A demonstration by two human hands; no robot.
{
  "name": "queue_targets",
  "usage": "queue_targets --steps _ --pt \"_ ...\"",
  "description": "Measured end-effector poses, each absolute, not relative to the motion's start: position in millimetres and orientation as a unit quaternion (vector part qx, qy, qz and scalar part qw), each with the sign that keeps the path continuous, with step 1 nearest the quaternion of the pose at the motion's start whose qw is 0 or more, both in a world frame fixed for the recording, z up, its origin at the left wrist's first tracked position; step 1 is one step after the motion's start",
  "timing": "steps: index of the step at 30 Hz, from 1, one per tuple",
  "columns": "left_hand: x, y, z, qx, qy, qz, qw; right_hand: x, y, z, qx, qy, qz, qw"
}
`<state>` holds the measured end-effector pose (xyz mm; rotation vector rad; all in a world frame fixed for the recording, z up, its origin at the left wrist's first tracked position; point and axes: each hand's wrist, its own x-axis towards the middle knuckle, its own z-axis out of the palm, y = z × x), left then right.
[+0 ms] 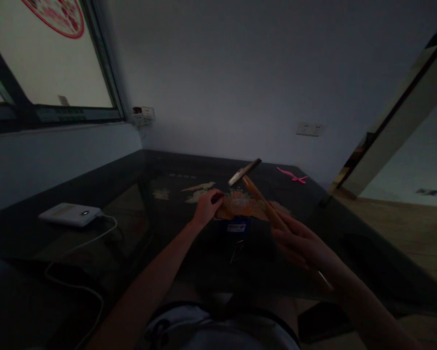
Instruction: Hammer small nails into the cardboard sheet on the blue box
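Observation:
My right hand is wrapped round the wooden handle of a hammer. The hammer's metal head is raised above the dark table, pointing up and away from me. My left hand has its thumb and fingers pinched together at the left edge of a brown piece, perhaps wood or board; what the fingertips hold is too small to make out. Beneath the brown piece stands a dark blue object with a pale label. Thin shiny metal pieces lie in front of it, nearer to me.
On the left of the dark glossy table lies a white power bank with a white cable. A pink ribbon-like item lies at the far right. The wall with sockets stands behind the table.

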<state>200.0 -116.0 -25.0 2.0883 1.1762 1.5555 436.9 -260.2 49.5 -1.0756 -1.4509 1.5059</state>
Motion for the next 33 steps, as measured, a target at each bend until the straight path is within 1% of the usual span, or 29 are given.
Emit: queue_targets --steps 4,7,11,13,18,23,28,30,33 --pt "199.0 -115.1 -26.9 0.714 0.411 0.541 0.168 431.6 -259.9 61.7 -0.453 -0.597 0.538 0.386" --pt "197.8 -114.3 -27.8 0.711 0.412 0.54 0.183 430.2 -255.8 65.1 -0.471 -0.624 0.515 0.351" --pt "196.9 -113.6 -28.3 0.714 0.422 0.536 0.158 430.0 -251.4 66.1 -0.479 -0.655 0.507 0.291" --pt "197.0 -113.7 -28.5 0.713 0.426 0.535 0.154 430.4 -251.4 68.8 -0.489 -0.661 0.497 0.277" --pt "198.2 -115.4 -27.6 0.705 0.422 0.544 0.17 433.2 -251.7 74.1 -0.495 -0.663 0.478 0.296" --pt "199.6 -116.4 -27.0 0.706 0.439 0.534 0.153 436.3 -251.9 76.5 -0.509 -0.664 0.484 0.257" --pt "200.8 -115.5 -28.6 0.71 0.423 0.541 0.155 438.3 -253.0 83.0 -0.488 -0.673 0.463 0.309" --pt "200.7 -115.2 -29.1 0.708 0.423 0.545 0.151 438.1 -253.0 82.7 -0.491 -0.673 0.465 0.3" --pt "200.0 -114.8 -30.0 0.708 0.432 0.541 0.136 437.7 -252.9 79.7 -0.504 -0.674 0.472 0.262"
